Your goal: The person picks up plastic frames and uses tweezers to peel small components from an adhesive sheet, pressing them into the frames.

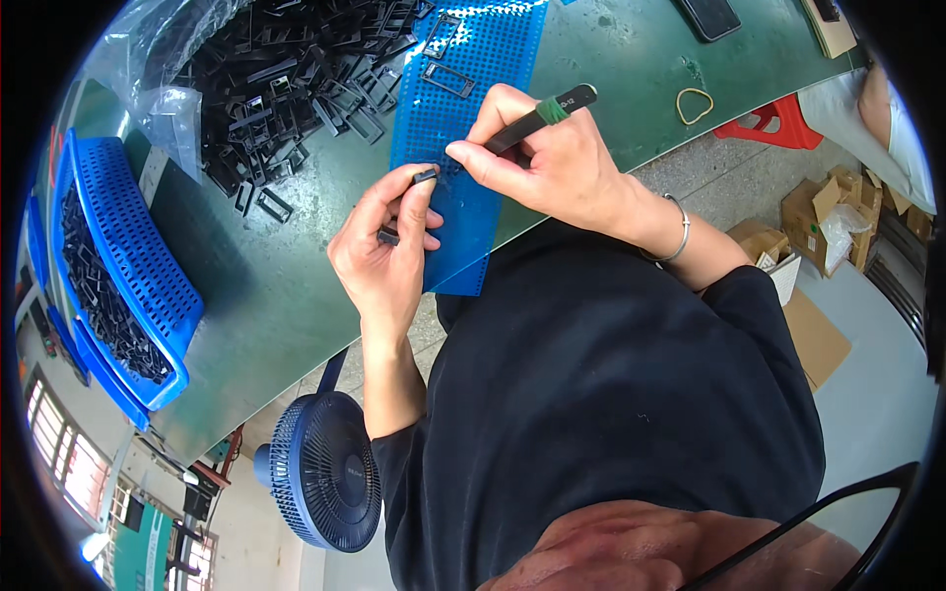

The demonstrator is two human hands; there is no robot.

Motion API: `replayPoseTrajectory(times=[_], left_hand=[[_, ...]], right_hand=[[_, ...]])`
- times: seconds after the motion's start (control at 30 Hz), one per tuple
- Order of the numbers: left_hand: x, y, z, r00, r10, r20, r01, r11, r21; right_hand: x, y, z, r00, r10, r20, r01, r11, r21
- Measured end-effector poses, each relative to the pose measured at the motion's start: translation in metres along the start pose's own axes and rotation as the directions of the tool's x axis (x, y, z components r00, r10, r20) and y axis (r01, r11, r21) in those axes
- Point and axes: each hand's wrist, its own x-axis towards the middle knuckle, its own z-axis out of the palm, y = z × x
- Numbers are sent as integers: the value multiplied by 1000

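Green workbench, with a perforated blue mat across it at the person's front. Left hand: thumb and forefinger pinched on a small black plastic piece, above the mat; a dark bit shows lower among the fingers, perhaps the same piece. Right hand: closed around black tweezers wrapped with a green band, tip near the piece. This one piece appears in progress. Many loose black frames lie heaped beyond, two on the mat; a blue basket at left holds more black parts. Which are finished cannot be told. Pale lettering marks the tweezers; the fan hub's is too small to read.
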Motion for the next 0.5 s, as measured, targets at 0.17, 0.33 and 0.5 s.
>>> replayPoseTrajectory(times=[0.17,0.33,0.5], left_hand=[[-1,2,0,1000,11,0,-11,1000,27],[-2,2,-1,1000,1,3,-2,999,46],[-1,1,1,999,41,13,-42,997,72]], right_hand=[[-1,1,-2,1000,-9,28,10,1000,-13],[0,-12,-5,981,180,71,-190,829,527],[0,-7,4,977,215,-2,-168,772,613]])
